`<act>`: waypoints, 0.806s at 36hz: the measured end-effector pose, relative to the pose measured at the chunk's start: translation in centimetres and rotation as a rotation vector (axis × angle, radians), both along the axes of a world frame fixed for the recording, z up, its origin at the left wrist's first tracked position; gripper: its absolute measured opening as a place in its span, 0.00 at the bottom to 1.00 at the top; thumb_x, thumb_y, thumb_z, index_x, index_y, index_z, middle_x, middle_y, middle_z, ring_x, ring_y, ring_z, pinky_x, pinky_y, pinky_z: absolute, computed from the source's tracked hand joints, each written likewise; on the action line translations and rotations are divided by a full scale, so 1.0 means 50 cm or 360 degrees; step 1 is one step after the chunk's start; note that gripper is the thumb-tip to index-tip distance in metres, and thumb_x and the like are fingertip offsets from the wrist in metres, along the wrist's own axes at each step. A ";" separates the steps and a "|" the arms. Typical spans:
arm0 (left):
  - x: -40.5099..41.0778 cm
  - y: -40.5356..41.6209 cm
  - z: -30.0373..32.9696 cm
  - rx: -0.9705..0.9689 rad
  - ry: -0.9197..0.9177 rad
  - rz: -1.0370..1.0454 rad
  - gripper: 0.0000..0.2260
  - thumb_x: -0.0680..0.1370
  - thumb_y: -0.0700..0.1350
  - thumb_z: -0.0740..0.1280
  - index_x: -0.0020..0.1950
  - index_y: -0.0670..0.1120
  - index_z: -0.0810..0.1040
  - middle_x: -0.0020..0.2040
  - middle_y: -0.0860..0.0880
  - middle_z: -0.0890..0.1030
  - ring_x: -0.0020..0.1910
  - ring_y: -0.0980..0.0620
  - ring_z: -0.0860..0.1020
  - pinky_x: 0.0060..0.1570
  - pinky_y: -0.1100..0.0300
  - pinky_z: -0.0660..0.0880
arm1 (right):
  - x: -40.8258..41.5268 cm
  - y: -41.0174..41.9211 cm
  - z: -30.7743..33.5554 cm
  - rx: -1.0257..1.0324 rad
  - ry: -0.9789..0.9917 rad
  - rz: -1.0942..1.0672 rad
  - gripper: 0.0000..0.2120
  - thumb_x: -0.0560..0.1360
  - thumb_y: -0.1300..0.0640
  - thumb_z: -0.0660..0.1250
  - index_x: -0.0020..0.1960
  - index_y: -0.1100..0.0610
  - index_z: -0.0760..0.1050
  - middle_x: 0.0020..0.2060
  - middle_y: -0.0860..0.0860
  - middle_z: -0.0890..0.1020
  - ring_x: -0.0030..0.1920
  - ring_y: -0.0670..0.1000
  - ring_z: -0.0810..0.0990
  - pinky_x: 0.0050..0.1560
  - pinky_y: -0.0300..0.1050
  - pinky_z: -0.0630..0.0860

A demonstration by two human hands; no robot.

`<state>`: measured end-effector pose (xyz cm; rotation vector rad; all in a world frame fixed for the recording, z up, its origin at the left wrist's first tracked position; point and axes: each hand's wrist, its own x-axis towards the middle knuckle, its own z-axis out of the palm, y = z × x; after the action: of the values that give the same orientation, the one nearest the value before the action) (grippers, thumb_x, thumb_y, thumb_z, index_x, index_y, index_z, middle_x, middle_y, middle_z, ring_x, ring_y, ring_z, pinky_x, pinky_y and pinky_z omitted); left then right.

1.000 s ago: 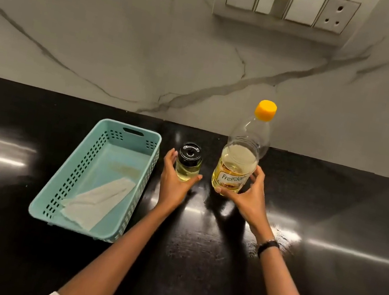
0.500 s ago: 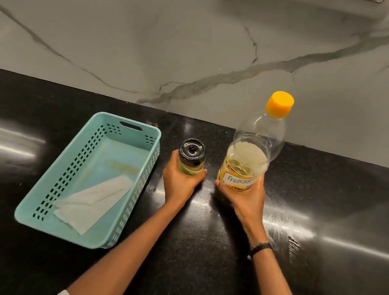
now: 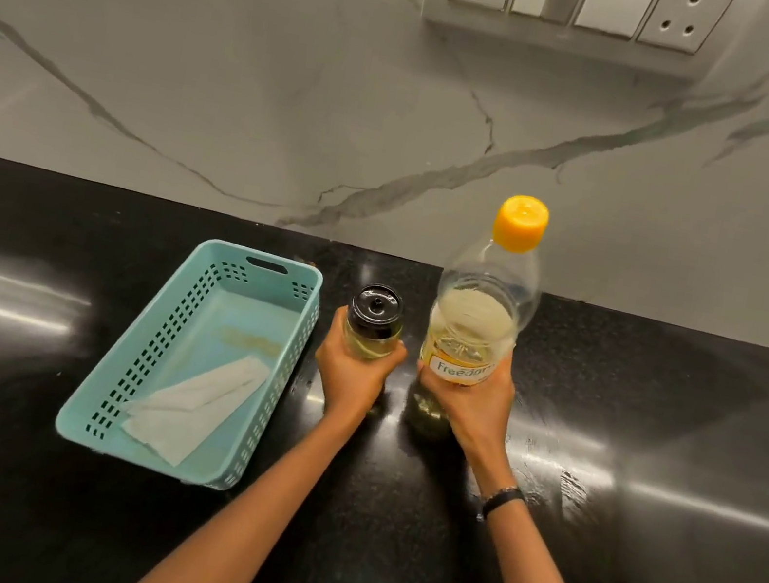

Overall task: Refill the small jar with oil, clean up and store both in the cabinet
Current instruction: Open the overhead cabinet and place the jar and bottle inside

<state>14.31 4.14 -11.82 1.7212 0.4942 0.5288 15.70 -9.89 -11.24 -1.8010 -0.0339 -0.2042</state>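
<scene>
My left grip [image 3: 354, 372] covers the lower half of the small jar [image 3: 373, 324], so its base is out of sight. My right grip [image 3: 471, 399] hides the bottom of the oil bottle [image 3: 475, 317] and part of its label, where only "Freedom" reads. At the top of the frame the switch panel [image 3: 575, 11] is cut off. Both my forearms run out past the lower edge.

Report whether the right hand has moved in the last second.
Yes: the right hand has edged left, toward the fixed basket, and now wraps the oil bottle.
</scene>
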 end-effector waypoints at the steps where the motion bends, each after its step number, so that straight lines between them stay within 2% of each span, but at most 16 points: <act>1: -0.009 0.003 0.016 0.0019 -0.0023 -0.0019 0.22 0.63 0.37 0.80 0.51 0.49 0.75 0.43 0.60 0.80 0.41 0.69 0.78 0.43 0.75 0.72 | -0.005 -0.003 0.015 0.0004 -0.0014 0.0001 0.34 0.59 0.57 0.82 0.57 0.40 0.67 0.52 0.43 0.79 0.53 0.41 0.79 0.50 0.34 0.76; 3: -0.029 0.009 0.055 0.0044 -0.0083 -0.0053 0.22 0.63 0.37 0.80 0.50 0.51 0.75 0.42 0.60 0.80 0.41 0.70 0.78 0.42 0.76 0.72 | -0.017 -0.009 0.049 0.0027 -0.0070 0.0016 0.36 0.59 0.57 0.82 0.60 0.43 0.67 0.53 0.44 0.80 0.54 0.41 0.80 0.52 0.36 0.77; 5: -0.038 0.010 0.090 0.0046 -0.0112 -0.0069 0.23 0.63 0.37 0.80 0.49 0.53 0.74 0.43 0.62 0.78 0.41 0.73 0.77 0.41 0.78 0.71 | -0.021 -0.017 0.072 0.0037 -0.0099 0.0044 0.38 0.60 0.57 0.82 0.65 0.50 0.68 0.54 0.46 0.80 0.54 0.44 0.80 0.53 0.41 0.79; 7: -0.056 0.018 0.134 0.0087 -0.0175 -0.0068 0.23 0.63 0.37 0.80 0.51 0.50 0.75 0.42 0.62 0.77 0.41 0.75 0.76 0.39 0.80 0.69 | -0.038 -0.021 0.108 0.0058 -0.0177 0.0056 0.40 0.60 0.58 0.82 0.67 0.56 0.67 0.54 0.47 0.81 0.53 0.45 0.81 0.53 0.43 0.80; 9: -0.069 0.025 0.177 0.0116 -0.0178 -0.0069 0.22 0.63 0.40 0.81 0.51 0.46 0.76 0.42 0.58 0.80 0.42 0.68 0.79 0.40 0.77 0.72 | -0.052 -0.022 0.146 0.0076 -0.0240 0.0067 0.40 0.60 0.58 0.82 0.67 0.59 0.68 0.53 0.46 0.81 0.52 0.44 0.82 0.53 0.43 0.79; 12: -0.095 0.034 0.246 0.0188 -0.0214 -0.0107 0.24 0.62 0.46 0.81 0.54 0.42 0.78 0.47 0.49 0.82 0.45 0.52 0.81 0.47 0.61 0.79 | -0.078 -0.020 0.202 0.0079 -0.0345 0.0112 0.39 0.60 0.58 0.81 0.66 0.61 0.68 0.53 0.48 0.81 0.52 0.45 0.82 0.53 0.43 0.80; 15: -0.132 0.040 0.318 0.0301 -0.0299 -0.0149 0.22 0.63 0.48 0.80 0.52 0.42 0.78 0.45 0.49 0.81 0.43 0.51 0.80 0.46 0.59 0.78 | -0.115 -0.016 0.257 0.0084 -0.0468 0.0145 0.40 0.59 0.51 0.81 0.66 0.61 0.68 0.54 0.51 0.81 0.53 0.46 0.82 0.52 0.43 0.80; 18: -0.170 0.043 0.400 0.0357 -0.0366 -0.0211 0.19 0.64 0.49 0.80 0.50 0.45 0.78 0.43 0.48 0.82 0.41 0.50 0.81 0.43 0.60 0.78 | -0.153 -0.013 0.321 0.0062 -0.0609 0.0145 0.41 0.60 0.47 0.79 0.66 0.62 0.67 0.54 0.50 0.81 0.52 0.43 0.81 0.50 0.37 0.79; 21: -0.203 0.043 0.479 0.0366 -0.0411 -0.0272 0.20 0.65 0.51 0.79 0.51 0.47 0.77 0.44 0.49 0.81 0.41 0.52 0.80 0.43 0.61 0.77 | -0.180 -0.010 0.384 -0.0017 -0.0691 0.0113 0.42 0.58 0.47 0.81 0.66 0.59 0.67 0.52 0.45 0.80 0.50 0.36 0.80 0.47 0.30 0.77; 24: -0.238 0.048 0.553 0.0319 -0.0494 -0.0341 0.20 0.65 0.53 0.77 0.52 0.50 0.75 0.45 0.52 0.80 0.43 0.54 0.80 0.45 0.60 0.77 | -0.214 -0.002 0.457 -0.0088 -0.0814 0.0051 0.38 0.57 0.50 0.81 0.62 0.49 0.65 0.49 0.37 0.77 0.48 0.30 0.77 0.43 0.25 0.74; 26: -0.253 0.052 0.593 0.0311 -0.0535 -0.0382 0.21 0.66 0.54 0.76 0.54 0.50 0.76 0.47 0.52 0.81 0.45 0.54 0.81 0.44 0.62 0.77 | -0.233 0.004 0.501 -0.0068 -0.0869 0.0054 0.36 0.56 0.45 0.79 0.58 0.43 0.65 0.49 0.36 0.76 0.49 0.30 0.77 0.42 0.24 0.73; 29: -0.273 0.056 0.665 0.0273 -0.0614 -0.0446 0.25 0.64 0.58 0.75 0.57 0.50 0.77 0.49 0.52 0.83 0.46 0.54 0.82 0.44 0.62 0.77 | -0.256 0.007 0.573 -0.0028 -0.0928 0.0091 0.36 0.53 0.36 0.75 0.57 0.39 0.65 0.50 0.35 0.77 0.50 0.31 0.77 0.44 0.26 0.74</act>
<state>0.64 6.92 21.43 1.7581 -0.0691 0.6934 2.90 -9.51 17.40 -1.7012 -0.5002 -0.6828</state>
